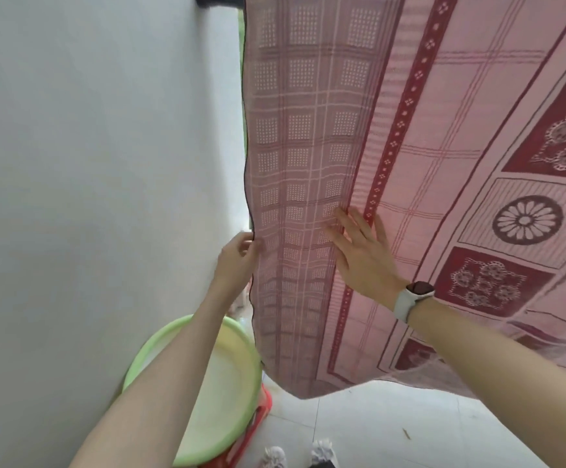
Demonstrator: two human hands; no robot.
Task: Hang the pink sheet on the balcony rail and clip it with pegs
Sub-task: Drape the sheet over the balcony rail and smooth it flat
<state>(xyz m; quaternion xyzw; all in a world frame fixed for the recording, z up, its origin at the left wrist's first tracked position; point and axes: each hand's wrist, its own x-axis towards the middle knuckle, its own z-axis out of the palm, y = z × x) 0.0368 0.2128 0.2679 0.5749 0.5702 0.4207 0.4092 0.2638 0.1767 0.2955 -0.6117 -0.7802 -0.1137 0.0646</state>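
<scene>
The pink sheet (409, 146) filled most of the view, draped from somewhere above and hanging down in front of the person, its lower corner sagging toward the tiled floor (392, 427); the rail itself could not be made out, though a dark bar (217, 0) showed at the very top beside the cloth's upper edge. It seemed to hang that way so its weight could pull it flat before any pegs went on, and no pegs were visible. To the left stood a plain white wall (89, 146), with the sheet's dark-hemmed side edge just beside it. Below, a light green basin (234, 376) sat on a red stool (258, 430), probably kept close as the laundry carrier. The right hand (362, 255), wearing a watch (413, 295), lay flat with fingers spread against the cloth, apparently smoothing it. The left hand (237, 258) pinched the sheet's side edge between thumb and fingers, likely to draw it taut and straight. The sheet thus lay directly against both hands, its edge in the left and its face under the right.
</scene>
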